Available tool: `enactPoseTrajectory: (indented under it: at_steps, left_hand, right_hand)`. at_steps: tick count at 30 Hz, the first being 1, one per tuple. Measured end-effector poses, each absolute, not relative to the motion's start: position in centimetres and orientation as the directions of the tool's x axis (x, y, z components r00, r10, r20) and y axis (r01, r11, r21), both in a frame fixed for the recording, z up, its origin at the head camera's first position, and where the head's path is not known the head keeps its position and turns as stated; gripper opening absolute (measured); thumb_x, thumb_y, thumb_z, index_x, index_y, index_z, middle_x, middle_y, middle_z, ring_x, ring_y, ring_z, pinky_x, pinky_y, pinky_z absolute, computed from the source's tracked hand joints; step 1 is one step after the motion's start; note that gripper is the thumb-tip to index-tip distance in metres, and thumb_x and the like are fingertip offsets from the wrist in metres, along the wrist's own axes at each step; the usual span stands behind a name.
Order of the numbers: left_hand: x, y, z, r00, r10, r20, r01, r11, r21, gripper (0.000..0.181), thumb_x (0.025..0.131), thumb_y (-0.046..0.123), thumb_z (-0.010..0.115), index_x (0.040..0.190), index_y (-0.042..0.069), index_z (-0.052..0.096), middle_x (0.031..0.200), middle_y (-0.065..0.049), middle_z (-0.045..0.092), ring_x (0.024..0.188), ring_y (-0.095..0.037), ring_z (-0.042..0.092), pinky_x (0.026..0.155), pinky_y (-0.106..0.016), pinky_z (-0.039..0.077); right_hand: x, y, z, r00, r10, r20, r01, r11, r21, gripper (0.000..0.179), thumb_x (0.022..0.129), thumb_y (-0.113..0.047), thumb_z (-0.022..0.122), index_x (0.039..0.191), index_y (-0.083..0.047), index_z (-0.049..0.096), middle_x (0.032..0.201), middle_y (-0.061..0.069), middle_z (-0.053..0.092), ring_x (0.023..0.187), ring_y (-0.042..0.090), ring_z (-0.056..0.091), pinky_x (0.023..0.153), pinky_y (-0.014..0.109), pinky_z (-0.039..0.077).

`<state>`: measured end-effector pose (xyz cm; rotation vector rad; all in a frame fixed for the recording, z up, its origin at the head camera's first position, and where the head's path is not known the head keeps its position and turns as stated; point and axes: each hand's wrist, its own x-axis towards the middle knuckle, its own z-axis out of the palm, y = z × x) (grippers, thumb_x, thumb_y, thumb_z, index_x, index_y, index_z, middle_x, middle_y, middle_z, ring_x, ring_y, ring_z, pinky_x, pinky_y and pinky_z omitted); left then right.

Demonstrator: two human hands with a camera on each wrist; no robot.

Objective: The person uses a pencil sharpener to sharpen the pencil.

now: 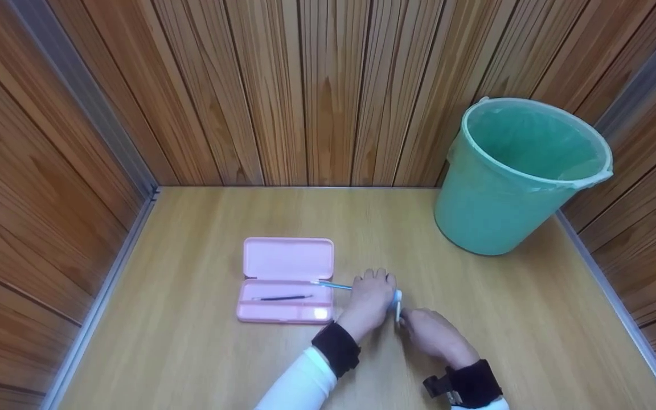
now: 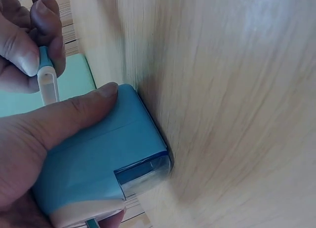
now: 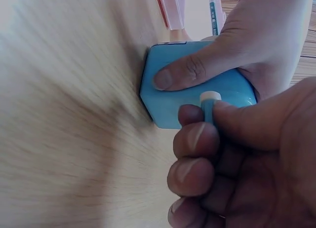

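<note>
On the table my left hand (image 1: 370, 299) grips a blue crank pencil sharpener (image 2: 94, 149), its thumb laid along the top. A blue-green pencil (image 1: 336, 285) sticks out of the sharpener's left side, its far end over the pink pencil case (image 1: 288, 259). The pencil's tip is hidden inside the sharpener. At the sharpener's right side, my right hand (image 1: 433, 336) pinches the blue knob (image 3: 208, 111) of the white crank (image 2: 49, 87) between thumb and index finger. Its other fingers are curled beneath.
The pencil case lies open to the left, with a dark pencil (image 1: 286, 297) and a small white block (image 1: 320, 313) in its lower half. A green lined bin (image 1: 487, 205) stands at the back right. Wood-panelled walls (image 1: 328, 97) enclose the table on the back and sides.
</note>
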<state>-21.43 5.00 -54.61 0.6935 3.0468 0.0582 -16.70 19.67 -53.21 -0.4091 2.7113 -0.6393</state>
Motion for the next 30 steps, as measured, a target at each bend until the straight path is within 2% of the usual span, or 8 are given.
enactPoseTrajectory:
  at_steps: [6,12,20,27,30]
  left_hand:
    - [-21.3,4.9,-54.7,-0.908,0.418,-0.016,0.418,0.908,0.042,0.040,0.091,0.016,0.074,0.128,0.013,0.061,0.119,-0.007,0.064,0.105,-0.026,0.062,0.088,-0.042,0.055]
    - [-21.2,5.0,-54.7,-0.912,0.410,-0.017,0.410,0.912,0.024,0.043,0.091,0.019,0.076,0.131,0.013,0.060,0.121,-0.007,0.064,0.107,-0.026,0.062,0.090,-0.043,0.054]
    - [-20.9,5.1,-54.8,-0.906,0.421,0.045,0.421,0.907,-0.005,0.031,0.093,0.018,0.072,0.122,0.014,0.063,0.112,-0.004,0.065,0.098,-0.023,0.062,0.080,-0.038,0.053]
    - [-21.1,5.0,-54.7,-0.897,0.441,0.016,0.441,0.897,0.029,0.034,0.097,0.020,0.069,0.130,0.016,0.062,0.122,-0.005,0.065,0.108,-0.025,0.063,0.090,-0.043,0.055]
    - [-21.2,4.8,-54.8,-0.890,0.456,0.030,0.456,0.889,0.028,0.033,0.097,0.020,0.069,0.129,0.016,0.062,0.124,-0.004,0.065,0.109,-0.025,0.063,0.091,-0.044,0.055]
  right_hand:
    - [-16.7,19.8,-53.3,-0.900,-0.343,-0.270,-0.147,0.821,-0.551,0.015,0.104,-0.006,0.053,0.091,-0.006,0.062,0.071,0.000,0.050,0.061,0.018,0.048,0.056,0.033,0.038]
    - [-16.7,20.1,-53.3,-0.889,-0.367,-0.275,-0.132,0.780,-0.612,0.018,0.107,-0.009,0.047,0.096,-0.005,0.061,0.075,0.000,0.049,0.068,0.018,0.049,0.064,0.035,0.040]
    - [-16.9,20.8,-53.1,-0.893,-0.420,-0.160,-0.230,0.733,-0.640,0.018,0.107,-0.009,0.048,0.092,-0.006,0.058,0.076,-0.002,0.049,0.070,0.014,0.049,0.063,0.031,0.042]
    - [-17.4,21.0,-53.0,-0.909,-0.398,-0.127,-0.209,0.695,-0.688,0.018,0.108,-0.010,0.048,0.094,-0.004,0.059,0.079,0.001,0.052,0.073,0.014,0.049,0.066,0.029,0.043]
    - [-17.6,20.9,-52.7,-0.917,-0.373,-0.139,-0.175,0.691,-0.701,0.018,0.108,-0.010,0.047,0.097,-0.003,0.060,0.082,0.004,0.055,0.075,0.016,0.051,0.068,0.029,0.045]
